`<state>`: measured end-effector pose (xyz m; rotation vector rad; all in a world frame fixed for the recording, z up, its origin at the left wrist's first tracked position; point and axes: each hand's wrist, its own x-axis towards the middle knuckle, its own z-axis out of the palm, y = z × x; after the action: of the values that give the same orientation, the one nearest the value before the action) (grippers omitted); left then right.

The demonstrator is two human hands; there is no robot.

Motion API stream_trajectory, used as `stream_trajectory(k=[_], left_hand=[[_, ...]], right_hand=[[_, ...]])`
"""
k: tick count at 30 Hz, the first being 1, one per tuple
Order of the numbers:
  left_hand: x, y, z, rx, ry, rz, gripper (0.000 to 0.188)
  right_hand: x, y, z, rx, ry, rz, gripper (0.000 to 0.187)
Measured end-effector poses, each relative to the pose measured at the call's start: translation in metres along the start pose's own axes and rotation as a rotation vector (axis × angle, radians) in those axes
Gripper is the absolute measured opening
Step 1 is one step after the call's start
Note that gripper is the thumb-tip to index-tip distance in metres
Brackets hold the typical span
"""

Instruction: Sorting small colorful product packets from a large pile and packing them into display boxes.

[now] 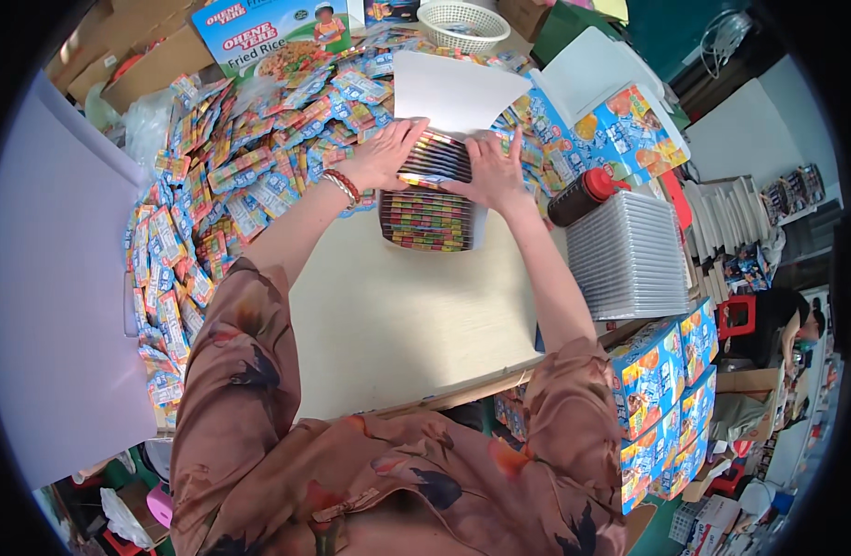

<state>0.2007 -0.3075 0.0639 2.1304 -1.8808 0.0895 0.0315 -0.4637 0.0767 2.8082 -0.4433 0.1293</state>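
An open carton stands on the pale table (379, 315), its white lid flap (455, 95) raised on the far side. In its near part a tight row of colourful sachets (427, 221) stands on edge. Behind that, a second stack of sachets (436, 159) sits between my hands. My left hand (386, 156) is closed against the stack's left end, fingers over its far edge. At the right end my right hand (494, 171) grips it, thumb along the near side. The carton's floor is hidden.
Loose sachets (268, 157) heap across the table's left and back. To the right are a dark bottle with a red cap (578, 196), a stack of clear plastic trays (626, 255) and a flattened blue carton (620, 134). Blue boxes (649, 375) are piled lower right. A white basket (462, 26) stands behind.
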Motion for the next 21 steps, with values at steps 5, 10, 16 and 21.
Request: stream_trajectory(k=[5,10,16,21], left_hand=[[0.001,-0.005,-0.016,0.0,-0.079,0.116,0.112],[-0.002,0.012,-0.025,-0.011,-0.034,0.079,0.084],[-0.001,0.008,-0.018,0.237,-0.298,-0.098,0.07],[-0.016,0.001,0.008,0.185,0.157,0.022,0.065]], right_hand=[[0.006,-0.009,-0.002,-0.009,-0.148,0.034,0.097],[0.014,-0.016,-0.004,-0.057,-0.207,0.106,0.106],[0.003,0.006,0.008,0.64,0.066,0.106,0.112],[-0.017,0.001,0.024,0.692,0.504,0.418,0.054]])
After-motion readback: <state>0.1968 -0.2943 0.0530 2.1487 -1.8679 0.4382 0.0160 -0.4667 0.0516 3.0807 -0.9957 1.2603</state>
